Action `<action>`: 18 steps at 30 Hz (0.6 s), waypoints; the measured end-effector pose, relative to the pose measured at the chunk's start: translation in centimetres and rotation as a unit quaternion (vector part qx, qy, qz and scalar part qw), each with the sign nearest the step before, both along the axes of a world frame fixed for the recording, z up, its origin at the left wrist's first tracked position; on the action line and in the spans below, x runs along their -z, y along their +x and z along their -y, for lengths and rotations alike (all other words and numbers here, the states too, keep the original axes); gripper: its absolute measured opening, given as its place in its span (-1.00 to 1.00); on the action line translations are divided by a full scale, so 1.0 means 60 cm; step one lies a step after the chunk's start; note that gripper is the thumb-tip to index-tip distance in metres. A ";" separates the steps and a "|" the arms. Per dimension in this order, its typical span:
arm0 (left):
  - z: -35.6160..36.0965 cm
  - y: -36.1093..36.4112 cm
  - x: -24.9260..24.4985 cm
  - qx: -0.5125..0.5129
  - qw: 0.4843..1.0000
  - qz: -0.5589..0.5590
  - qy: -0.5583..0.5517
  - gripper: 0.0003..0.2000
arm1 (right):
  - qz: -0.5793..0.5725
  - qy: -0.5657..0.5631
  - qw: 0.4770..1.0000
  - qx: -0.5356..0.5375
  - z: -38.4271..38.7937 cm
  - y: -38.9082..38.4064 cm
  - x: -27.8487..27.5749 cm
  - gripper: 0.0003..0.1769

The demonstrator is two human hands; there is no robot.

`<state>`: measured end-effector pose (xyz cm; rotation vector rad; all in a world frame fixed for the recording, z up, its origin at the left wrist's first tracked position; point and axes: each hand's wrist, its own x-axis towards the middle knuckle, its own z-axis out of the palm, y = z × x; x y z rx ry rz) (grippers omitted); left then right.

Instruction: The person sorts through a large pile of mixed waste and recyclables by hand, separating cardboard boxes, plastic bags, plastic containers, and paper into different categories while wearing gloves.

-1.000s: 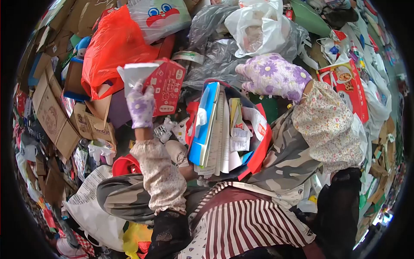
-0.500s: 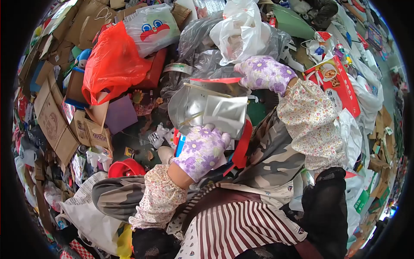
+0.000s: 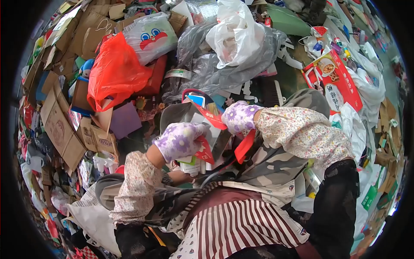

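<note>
In the head view a torn-open cardboard box, red outside and grey inside [image 3: 218, 139], is between my two hands, low in front of my lap. My left hand [image 3: 179, 140], in a white glove with purple flowers, is closed around its left side, near a red printed flap [image 3: 204, 151]. On the right my right hand [image 3: 240, 116], gloved alike, grips the upper edge by a red corner; its fingertips are partly hidden. A red strip [image 3: 245, 146] hangs below that hand. Behind the box shows a dark container with a blue item [image 3: 197, 100] in it.
A red plastic bag [image 3: 114, 71] and a white bag with a cartoon face [image 3: 151, 36] lie at the upper left. Grey and white plastic bags [image 3: 235, 36] are heaped ahead. Flattened cardboard [image 3: 60, 123] lies left, a red printed carton [image 3: 334, 82] right.
Both hands have come lower and nearer my lap; the left has shifted left, the right down and left. The box has turned, so its red printed flaps show. The container behind has come into view.
</note>
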<state>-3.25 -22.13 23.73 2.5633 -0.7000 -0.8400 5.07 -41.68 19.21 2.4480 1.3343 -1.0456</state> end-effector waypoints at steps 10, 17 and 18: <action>0.008 -0.061 0.069 -0.275 0.862 0.423 -0.054 0.05 | -0.057 -0.051 0.996 -0.054 0.009 0.011 0.074 -0.68; 0.075 -0.013 0.087 -0.134 0.901 0.407 -0.070 -0.43 | -0.003 -0.128 0.991 0.025 0.032 0.020 0.090 -0.66; 0.076 -0.018 0.093 -0.116 0.912 0.391 -0.047 -0.50 | 0.010 -0.154 0.988 -0.003 0.042 0.022 0.095 -0.61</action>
